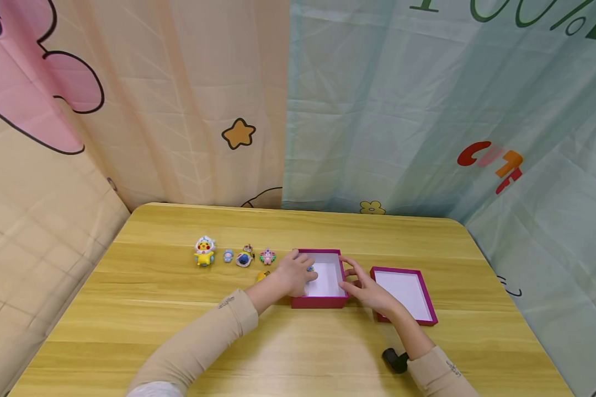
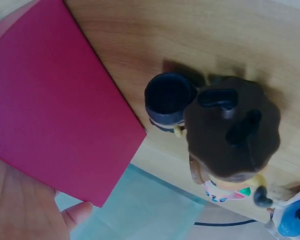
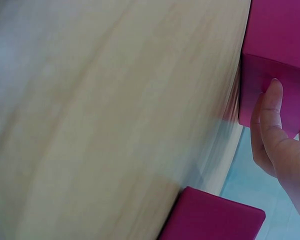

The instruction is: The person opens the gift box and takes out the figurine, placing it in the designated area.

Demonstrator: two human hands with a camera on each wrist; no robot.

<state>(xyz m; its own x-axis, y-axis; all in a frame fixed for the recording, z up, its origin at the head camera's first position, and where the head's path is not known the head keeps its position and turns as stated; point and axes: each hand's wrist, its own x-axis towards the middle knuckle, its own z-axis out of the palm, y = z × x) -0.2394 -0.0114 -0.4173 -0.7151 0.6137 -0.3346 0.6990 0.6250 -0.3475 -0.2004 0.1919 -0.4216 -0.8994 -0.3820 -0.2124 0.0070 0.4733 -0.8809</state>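
**Bracing from Outside, Reaching In**

Find the magenta box (image 1: 320,302) on the wooden table (image 1: 298,353), open side up. Reaching over its left rim with the left hand (image 1: 295,274), with fingertips inside, right by a small blue toy (image 1: 310,269); cannot tell whether pinching it or merely touching it, nor whether setting down or picking up. Bracing the outside of the right wall with the right hand (image 1: 370,289), with fingers only gently bent and no toy held.

Keep that right-hand pressure light and even: enough to stop any sliding, too little to bow the wall. If releasing, bring the toy right down to the box floor before loosening the fingers; if lifting, secure a firm pinch first. Raise the left wrist well clear of the rim on the way out, so as not to drag the box along. Watch the brown-topped figure (image 2: 235,150) near the left wall, probably easy to topple with a low reach. Leave the lid (image 1: 402,292) lying inner side up to the right, and avoid nudging it with the right arm.
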